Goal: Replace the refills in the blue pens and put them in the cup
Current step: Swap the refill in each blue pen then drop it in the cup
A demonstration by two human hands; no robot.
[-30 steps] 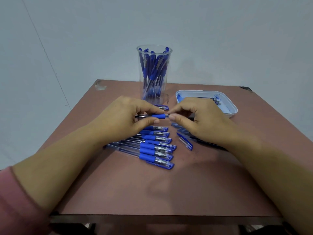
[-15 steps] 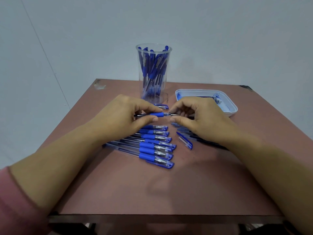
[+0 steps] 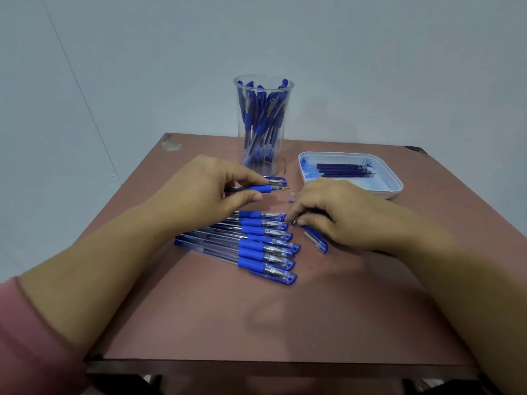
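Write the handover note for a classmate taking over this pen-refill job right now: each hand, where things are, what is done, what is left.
Left hand grips an uncapped blue-grip clear pen, tip pointing right.
Right hand is low over the brown table, by a loose blue pen cap; whether it holds anything is unclear.
Done: the tall clear plastic cup holds many blue pens.
To do: a row of capped blue pens lies on the table; dark refills lie in the white tray.

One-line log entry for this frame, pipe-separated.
left hand grips uncapped pen | right hand down by loose cap, hold unclear | cup holds pens | tray holds refills | row of pens on table
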